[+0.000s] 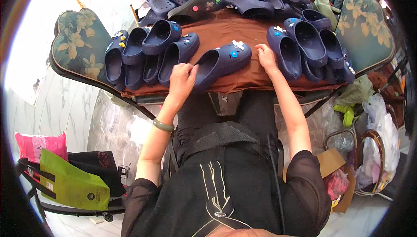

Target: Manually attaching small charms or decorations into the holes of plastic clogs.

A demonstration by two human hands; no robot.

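A green bag (71,185) sits on the floor at far left. On the worktop (226,30), under a brown cloth, a row of navy clogs (147,54) lies at the left. Just beside them the left hand (181,80) pinches the heel end of a navy clog (221,62) lying across the middle, white and blue charms on its toe. The right hand (266,56) rests at that toe, fingers curled; whether it grasps anything I cannot tell. More clogs (308,45) are piled right.

Single head-worn fisheye view, steeply down onto a near table (234,32).
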